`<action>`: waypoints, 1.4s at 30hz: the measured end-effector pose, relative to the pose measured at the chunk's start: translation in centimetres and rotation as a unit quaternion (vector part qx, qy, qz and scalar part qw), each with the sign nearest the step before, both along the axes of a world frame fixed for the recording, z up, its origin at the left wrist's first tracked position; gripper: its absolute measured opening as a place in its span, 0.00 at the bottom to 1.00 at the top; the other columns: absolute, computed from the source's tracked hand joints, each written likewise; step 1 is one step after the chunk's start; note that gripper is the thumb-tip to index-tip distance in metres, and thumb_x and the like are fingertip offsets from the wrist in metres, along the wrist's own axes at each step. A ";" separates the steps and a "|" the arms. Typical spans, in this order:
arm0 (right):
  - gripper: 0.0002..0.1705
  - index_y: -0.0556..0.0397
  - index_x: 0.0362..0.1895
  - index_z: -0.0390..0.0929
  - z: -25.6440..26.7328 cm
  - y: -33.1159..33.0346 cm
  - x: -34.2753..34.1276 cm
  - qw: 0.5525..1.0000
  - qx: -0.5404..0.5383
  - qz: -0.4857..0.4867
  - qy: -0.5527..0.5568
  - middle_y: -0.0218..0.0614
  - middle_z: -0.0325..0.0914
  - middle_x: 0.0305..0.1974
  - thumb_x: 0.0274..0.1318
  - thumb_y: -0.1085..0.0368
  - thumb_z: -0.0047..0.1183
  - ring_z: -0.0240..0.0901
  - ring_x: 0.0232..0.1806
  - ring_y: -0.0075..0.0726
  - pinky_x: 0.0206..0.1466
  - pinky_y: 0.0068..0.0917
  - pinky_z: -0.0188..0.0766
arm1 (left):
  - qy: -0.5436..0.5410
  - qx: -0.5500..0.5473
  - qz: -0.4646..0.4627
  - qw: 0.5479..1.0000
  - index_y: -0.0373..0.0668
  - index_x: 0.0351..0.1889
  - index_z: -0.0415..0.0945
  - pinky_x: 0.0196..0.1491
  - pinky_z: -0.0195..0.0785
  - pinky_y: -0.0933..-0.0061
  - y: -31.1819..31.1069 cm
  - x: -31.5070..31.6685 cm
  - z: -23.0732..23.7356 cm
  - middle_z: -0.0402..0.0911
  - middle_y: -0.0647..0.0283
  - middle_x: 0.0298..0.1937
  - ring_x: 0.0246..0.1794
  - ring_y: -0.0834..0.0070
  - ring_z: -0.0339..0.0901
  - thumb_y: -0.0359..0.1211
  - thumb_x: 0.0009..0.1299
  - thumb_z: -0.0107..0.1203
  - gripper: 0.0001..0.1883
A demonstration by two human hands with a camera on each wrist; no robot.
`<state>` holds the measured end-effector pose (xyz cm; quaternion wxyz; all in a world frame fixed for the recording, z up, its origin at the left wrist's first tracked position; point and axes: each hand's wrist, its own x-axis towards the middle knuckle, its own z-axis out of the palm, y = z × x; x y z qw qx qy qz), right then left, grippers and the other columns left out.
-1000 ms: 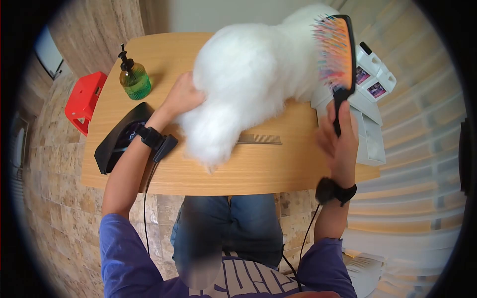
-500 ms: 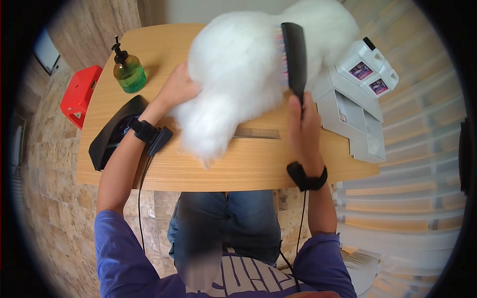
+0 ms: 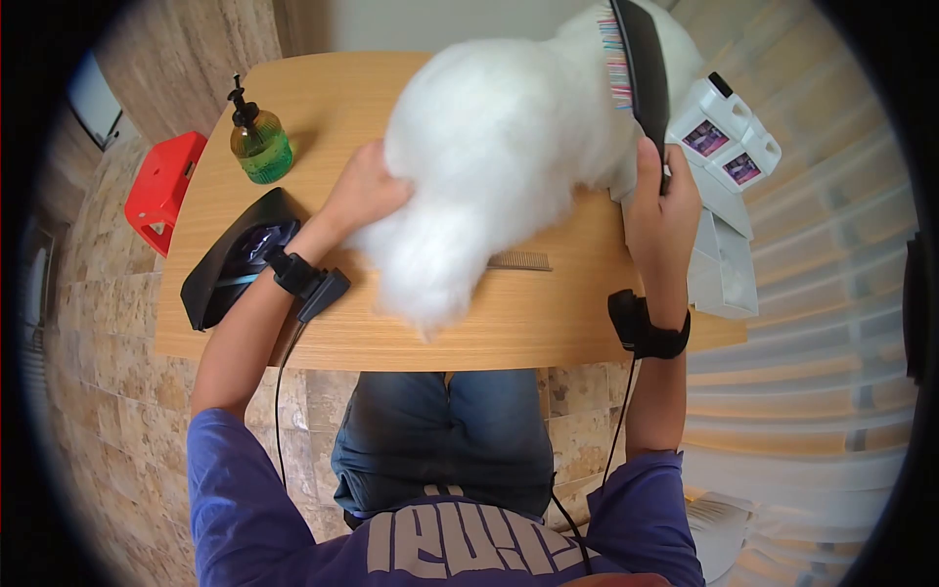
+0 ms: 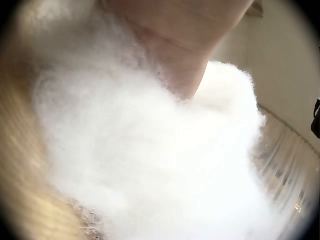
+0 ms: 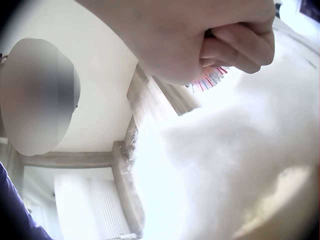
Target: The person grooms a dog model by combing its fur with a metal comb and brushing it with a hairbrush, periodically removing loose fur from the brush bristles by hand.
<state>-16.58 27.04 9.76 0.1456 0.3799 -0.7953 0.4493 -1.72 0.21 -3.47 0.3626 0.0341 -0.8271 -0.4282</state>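
A fluffy white dog [image 3: 479, 127] lies across the far side of the table, its head not seen. My left hand [image 3: 370, 188] rests against its left side, fingers hidden in the fur. In the left wrist view, the dog's fur [image 4: 150, 145] surrounds that hand [image 4: 175, 37]. My right hand [image 3: 665, 215] grips the handle of a black paddle brush [image 3: 643, 73] with colored bristles, held at the dog's right part, bristles facing left. Curled fingers [image 5: 232, 47] and some bristles [image 5: 212, 80] show in the right wrist view. A metal comb [image 3: 520, 260] lies partly under the fur.
A pump bottle of green liquid [image 3: 262, 147] and a black case [image 3: 230, 259] stand at the left of the table [image 3: 469, 342]. White jugs [image 3: 724, 137] sit on a white organizer box [image 3: 724, 259] at the right. A red stool [image 3: 166, 191] is on the floor.
The brush first swung left onto the dog's fur, its bristles turning from facing the camera to the left, then moved back right and away. My left hand stays at the dog's side.
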 end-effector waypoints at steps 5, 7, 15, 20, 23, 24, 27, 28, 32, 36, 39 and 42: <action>0.18 0.59 0.37 0.70 -2.9 -2.0 3.8 0.997 0.014 0.069 0.017 0.58 0.74 0.24 0.72 0.55 0.49 0.71 0.25 0.70 0.24 0.43 0.65 | -0.025 0.009 0.014 1.000 0.33 0.43 0.80 0.47 0.75 0.60 0.3 0.5 0.8 0.85 0.45 0.36 0.37 0.52 0.84 0.28 0.54 0.52 0.19; 0.17 0.61 0.42 0.68 -4.5 -1.8 6.1 0.997 0.027 0.043 0.061 0.58 0.73 0.22 0.71 0.57 0.50 0.71 0.24 0.71 0.22 0.46 0.64 | -0.047 0.016 0.024 0.998 0.33 0.43 0.80 0.47 0.75 0.60 0.3 1.1 1.1 0.85 0.44 0.36 0.37 0.51 0.84 0.28 0.54 0.53 0.18; 0.18 0.59 0.43 0.67 -6.8 0.9 8.5 0.987 0.108 0.031 0.116 0.50 0.71 0.18 0.68 0.56 0.55 0.72 0.18 0.58 0.18 0.42 0.65 | -0.019 -0.016 0.018 1.000 0.33 0.44 0.80 0.49 0.75 0.58 -0.1 1.8 0.8 0.84 0.43 0.37 0.40 0.47 0.82 0.27 0.54 0.52 0.18; 0.20 0.53 0.36 0.70 -9.7 3.2 10.8 0.938 0.260 0.104 0.205 0.42 0.74 0.21 0.65 0.49 0.56 0.72 0.17 0.53 0.18 0.40 0.66 | 0.006 -0.036 0.030 0.999 0.34 0.42 0.81 0.46 0.75 0.60 0.2 1.5 1.3 0.84 0.44 0.34 0.36 0.52 0.83 0.31 0.55 0.55 0.17; 0.20 0.53 0.37 0.71 -10.9 3.9 10.5 0.964 0.207 0.100 0.130 0.40 0.73 0.20 0.64 0.50 0.59 0.72 0.18 0.52 0.20 0.40 0.68 | -0.076 -0.002 0.058 0.995 0.33 0.40 0.81 0.44 0.74 0.62 -0.8 1.0 0.7 0.84 0.46 0.31 0.32 0.58 0.83 0.32 0.54 0.57 0.16; 0.20 0.54 0.38 0.72 -10.8 4.5 10.3 0.970 0.203 0.105 0.085 0.40 0.73 0.21 0.62 0.51 0.61 0.73 0.20 0.52 0.22 0.40 0.68 | -0.069 0.018 0.054 0.996 0.33 0.39 0.81 0.44 0.74 0.62 -0.9 1.1 0.5 0.84 0.46 0.31 0.32 0.58 0.83 0.32 0.53 0.57 0.16; 0.19 0.56 0.39 0.74 -8.1 5.2 11.2 0.948 0.220 0.187 0.132 0.40 0.74 0.22 0.61 0.53 0.62 0.74 0.22 0.51 0.22 0.40 0.68 | -0.058 0.021 0.047 0.997 0.33 0.38 0.81 0.43 0.74 0.61 -0.5 0.9 0.2 0.83 0.46 0.30 0.31 0.57 0.82 0.32 0.53 0.57 0.16; 0.19 0.56 0.39 0.74 -7.4 5.4 11.3 0.950 0.218 0.182 0.131 0.40 0.74 0.22 0.61 0.53 0.62 0.74 0.22 0.51 0.22 0.40 0.68 | -0.043 0.000 0.053 0.998 0.33 0.38 0.81 0.42 0.74 0.61 -0.7 0.7 0.3 0.83 0.46 0.30 0.31 0.56 0.82 0.32 0.53 0.57 0.16; 0.19 0.56 0.41 0.75 -5.2 4.6 10.7 0.931 0.162 0.209 0.250 0.42 0.73 0.23 0.61 0.54 0.61 0.74 0.22 0.51 0.22 0.39 0.67 | -0.036 -0.031 0.024 0.999 0.34 0.40 0.81 0.43 0.74 0.62 -1.0 1.6 0.3 0.84 0.47 0.31 0.32 0.56 0.82 0.33 0.55 0.58 0.17; 0.17 0.58 0.43 0.73 -4.2 1.2 6.4 0.970 0.118 0.054 0.207 0.47 0.74 0.21 0.66 0.56 0.57 0.74 0.21 0.55 0.21 0.41 0.67 | -0.107 0.078 -0.001 0.991 0.34 0.43 0.82 0.49 0.76 0.67 -1.1 1.2 0.5 0.87 0.52 0.38 0.39 0.63 0.85 0.32 0.56 0.60 0.18; 0.15 0.59 0.43 0.71 -5.2 0.2 5.6 0.974 0.113 0.046 0.192 0.50 0.74 0.21 0.69 0.58 0.53 0.74 0.20 0.56 0.19 0.41 0.66 | -0.101 0.090 -0.006 0.991 0.33 0.44 0.82 0.50 0.75 0.67 -0.8 1.6 1.1 0.87 0.51 0.39 0.40 0.63 0.85 0.32 0.56 0.60 0.18; 0.16 0.59 0.42 0.69 -7.4 1.2 6.9 0.974 0.123 0.052 0.186 0.50 0.73 0.21 0.69 0.57 0.54 0.74 0.19 0.57 0.19 0.41 0.66 | -0.135 0.077 -0.009 0.988 0.34 0.44 0.82 0.50 0.75 0.67 -0.8 1.8 1.4 0.87 0.51 0.39 0.41 0.63 0.85 0.33 0.56 0.60 0.18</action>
